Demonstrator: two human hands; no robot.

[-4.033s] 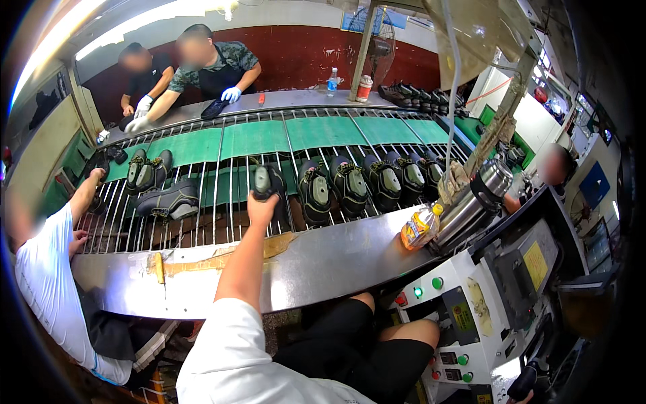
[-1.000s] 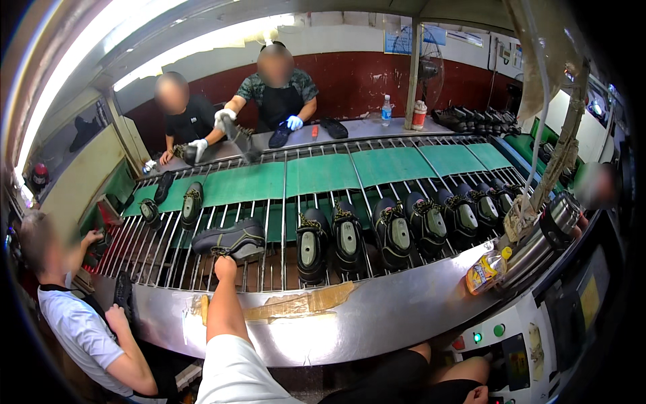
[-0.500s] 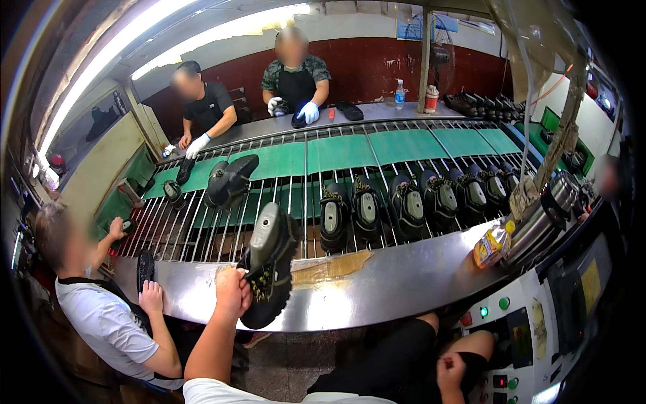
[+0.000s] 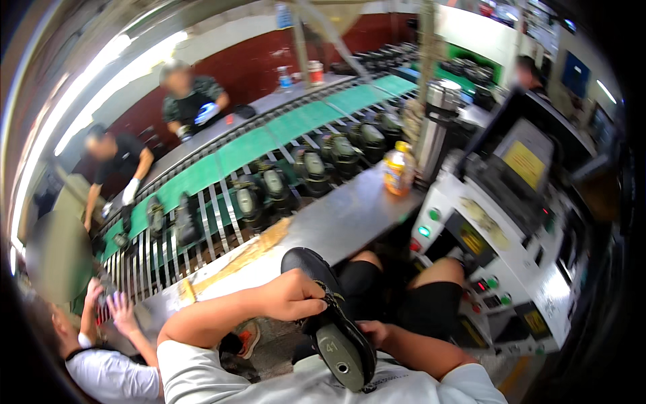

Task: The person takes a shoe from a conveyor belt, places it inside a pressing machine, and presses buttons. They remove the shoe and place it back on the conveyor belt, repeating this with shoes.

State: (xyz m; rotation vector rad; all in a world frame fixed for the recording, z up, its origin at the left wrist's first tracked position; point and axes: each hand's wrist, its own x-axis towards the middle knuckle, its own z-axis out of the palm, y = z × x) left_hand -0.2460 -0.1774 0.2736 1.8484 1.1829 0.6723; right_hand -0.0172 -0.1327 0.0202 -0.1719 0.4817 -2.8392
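Note:
Close to my body I hold a black shoe (image 4: 311, 264) with its toe pointing away from me. A grey-green shoe last (image 4: 334, 350) with a round hole fills its opening, heel end toward my chest. My left hand (image 4: 291, 296) is closed around the lacing at the middle of the shoe. On the other side, my right hand (image 4: 375, 332) grips the shoe's edge near the heel, its fingers partly hidden behind the shoe.
Beyond the metal counter (image 4: 343, 219), a conveyor with a green belt (image 4: 249, 146) and metal rods carries several lasted shoes (image 4: 311, 165). A drink bottle (image 4: 398, 172) and steel flask (image 4: 436, 124) stand right, beside a control machine (image 4: 437, 195). Co-workers (image 4: 192, 94) line the far side and left.
The shoe has come from over the counter to my body, its toe now pointing away. My right hand has risen from my lap to the shoe. The view has turned right.

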